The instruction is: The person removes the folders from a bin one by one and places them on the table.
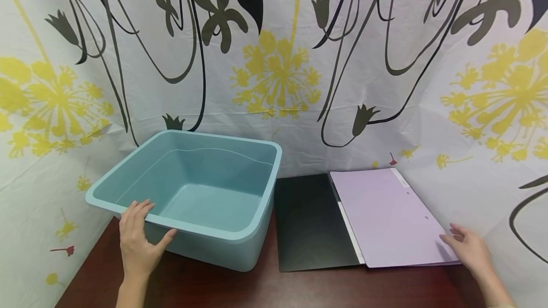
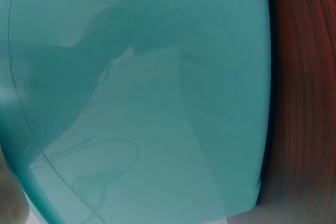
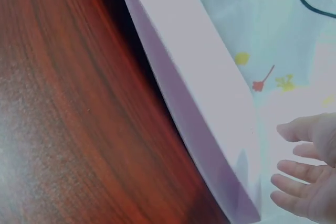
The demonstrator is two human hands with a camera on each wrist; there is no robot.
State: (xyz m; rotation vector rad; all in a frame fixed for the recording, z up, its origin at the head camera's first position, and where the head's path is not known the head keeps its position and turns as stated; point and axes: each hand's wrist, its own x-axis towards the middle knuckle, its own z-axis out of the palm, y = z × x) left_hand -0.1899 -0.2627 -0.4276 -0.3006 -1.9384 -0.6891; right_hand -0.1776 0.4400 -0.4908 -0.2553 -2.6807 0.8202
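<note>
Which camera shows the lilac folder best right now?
The head view: the whole lilac folder lies flat beside a black folder, with the right hand at its near corner. The right wrist view shows only its edge; the left wrist view shows none.

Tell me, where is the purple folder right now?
In the head view, the purple folder lies on the right of the table, overlapping a black folder beside the blue tub, with the right hand at its near right corner.
</note>
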